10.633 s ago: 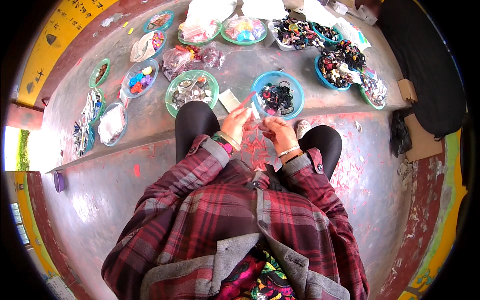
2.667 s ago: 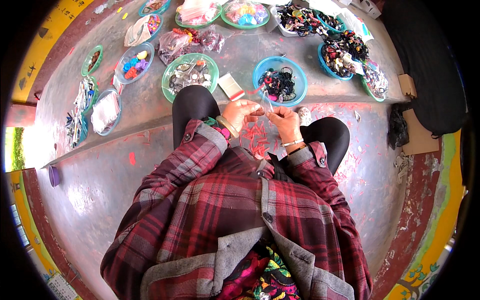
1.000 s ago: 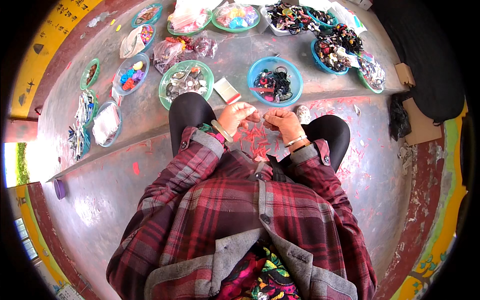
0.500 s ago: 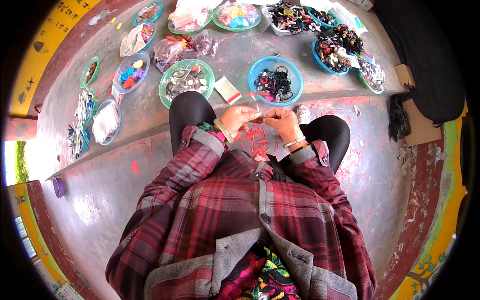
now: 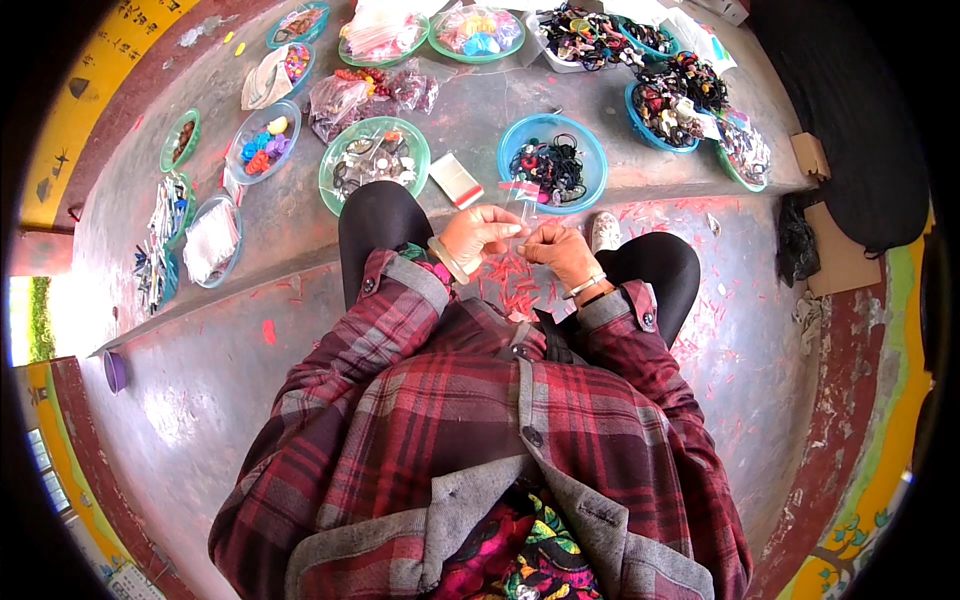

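Between my knees, both hands pinch a small clear plastic bag [image 5: 526, 207] with a red strip along its top. My left hand [image 5: 478, 238] grips it with thumb and forefinger at its left side. The fingers of my right hand [image 5: 562, 252] are closed on its lower right part. Whether anything lies inside the bag is too small to tell. Just beyond it stands a blue bowl [image 5: 603, 165] of black hair ties. A small white tray with a red edge [image 5: 456, 180] lies left of that bowl, beside a green bowl [image 5: 423, 165] of small clear packets.
Red scraps [image 5: 517, 290] litter the floor below my hands. Plastic grape-like bunches in bags [image 5: 345, 105] lie behind the green bowl. A blue bowl of coloured pieces [image 5: 262, 150] stands to the left, a heaped basin [image 5: 665, 115] at the right. A purple cup [image 5: 116, 371] sits far left.
The bag has turned more upright, and its red strip has swung level above my fingers. My right fingers have shifted slightly down and left; my left hand is nearly still.
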`<control>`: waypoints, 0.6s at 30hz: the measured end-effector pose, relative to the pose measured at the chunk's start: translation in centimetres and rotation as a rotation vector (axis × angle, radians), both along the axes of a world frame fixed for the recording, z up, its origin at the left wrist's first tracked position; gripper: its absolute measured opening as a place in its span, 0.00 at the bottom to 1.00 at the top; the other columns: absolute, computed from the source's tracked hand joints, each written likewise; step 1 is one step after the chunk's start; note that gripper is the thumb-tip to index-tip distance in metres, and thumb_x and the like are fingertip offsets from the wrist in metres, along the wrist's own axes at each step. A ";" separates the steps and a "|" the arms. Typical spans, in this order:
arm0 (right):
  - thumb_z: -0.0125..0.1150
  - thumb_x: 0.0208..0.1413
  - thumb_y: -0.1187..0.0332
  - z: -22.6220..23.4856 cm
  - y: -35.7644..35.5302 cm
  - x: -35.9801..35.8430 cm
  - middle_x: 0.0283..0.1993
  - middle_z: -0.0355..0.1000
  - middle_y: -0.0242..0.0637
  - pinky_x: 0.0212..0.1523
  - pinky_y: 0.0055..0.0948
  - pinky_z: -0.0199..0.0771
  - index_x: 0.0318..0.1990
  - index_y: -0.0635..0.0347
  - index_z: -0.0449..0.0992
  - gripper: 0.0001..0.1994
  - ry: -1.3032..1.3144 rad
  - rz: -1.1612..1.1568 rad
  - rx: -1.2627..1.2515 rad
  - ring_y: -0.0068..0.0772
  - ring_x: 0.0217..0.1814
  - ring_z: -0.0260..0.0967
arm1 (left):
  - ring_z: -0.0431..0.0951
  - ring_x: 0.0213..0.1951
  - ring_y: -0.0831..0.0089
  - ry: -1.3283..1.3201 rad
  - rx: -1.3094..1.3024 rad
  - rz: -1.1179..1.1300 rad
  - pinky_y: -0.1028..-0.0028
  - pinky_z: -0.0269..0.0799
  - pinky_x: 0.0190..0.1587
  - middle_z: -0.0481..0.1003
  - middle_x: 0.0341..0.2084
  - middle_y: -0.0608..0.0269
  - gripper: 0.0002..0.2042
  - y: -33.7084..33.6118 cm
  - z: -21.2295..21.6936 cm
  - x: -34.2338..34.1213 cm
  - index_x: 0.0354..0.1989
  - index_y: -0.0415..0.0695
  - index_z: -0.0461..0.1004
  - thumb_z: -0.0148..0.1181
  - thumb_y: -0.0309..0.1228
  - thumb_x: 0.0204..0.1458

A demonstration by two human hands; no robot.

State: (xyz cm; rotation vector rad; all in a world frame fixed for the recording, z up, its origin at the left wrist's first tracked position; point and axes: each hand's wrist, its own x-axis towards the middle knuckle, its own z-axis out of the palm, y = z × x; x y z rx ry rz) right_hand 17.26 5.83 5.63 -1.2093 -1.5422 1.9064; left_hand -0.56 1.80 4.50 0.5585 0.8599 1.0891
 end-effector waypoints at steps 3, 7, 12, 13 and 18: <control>0.63 0.40 0.74 -0.4 0.1 0.1 0.20 0.66 0.25 0.24 0.16 0.58 0.20 0.64 0.72 0.06 -0.013 0.022 0.016 0.14 0.22 0.59 | 0.74 0.33 0.79 -0.016 -0.007 -0.012 0.87 0.66 0.26 0.75 0.31 0.58 0.08 -0.1 0.0 -0.1 0.34 0.38 0.72 0.56 0.28 0.47; 0.62 0.41 0.73 1.9 -0.5 -0.7 0.22 0.67 0.27 0.25 0.18 0.62 0.24 0.65 0.73 0.05 -0.080 -0.031 0.149 0.15 0.24 0.61 | 0.75 0.33 0.76 0.015 -0.018 0.035 0.84 0.70 0.30 0.75 0.31 0.57 0.08 -0.1 -0.6 -0.3 0.34 0.37 0.72 0.55 0.28 0.48; 0.60 0.40 0.74 3.3 -0.5 -0.6 0.30 0.69 0.36 0.32 0.27 0.67 0.31 0.60 0.73 0.08 -0.276 -0.230 0.943 0.33 0.30 0.68 | 0.76 0.31 0.74 0.197 -0.024 0.125 0.80 0.72 0.34 0.75 0.29 0.58 0.07 0.0 -0.6 0.3 0.32 0.35 0.72 0.56 0.26 0.47; 0.59 0.39 0.75 3.4 -0.4 -0.7 0.31 0.69 0.37 0.33 0.29 0.68 0.31 0.59 0.72 0.08 -0.253 -0.228 1.079 0.37 0.32 0.67 | 0.76 0.31 0.74 0.244 -0.018 0.115 0.79 0.73 0.34 0.75 0.29 0.59 0.07 0.0 -0.7 0.4 0.31 0.35 0.72 0.56 0.26 0.46; 0.58 0.38 0.76 3.6 -0.9 -1.0 0.33 0.69 0.38 0.37 0.32 0.68 0.33 0.60 0.72 0.11 -0.243 -0.151 1.211 0.40 0.38 0.67 | 0.75 0.29 0.75 0.429 0.066 0.055 0.77 0.74 0.31 0.74 0.26 0.62 0.05 -0.1 -1.3 0.8 0.29 0.35 0.73 0.56 0.24 0.45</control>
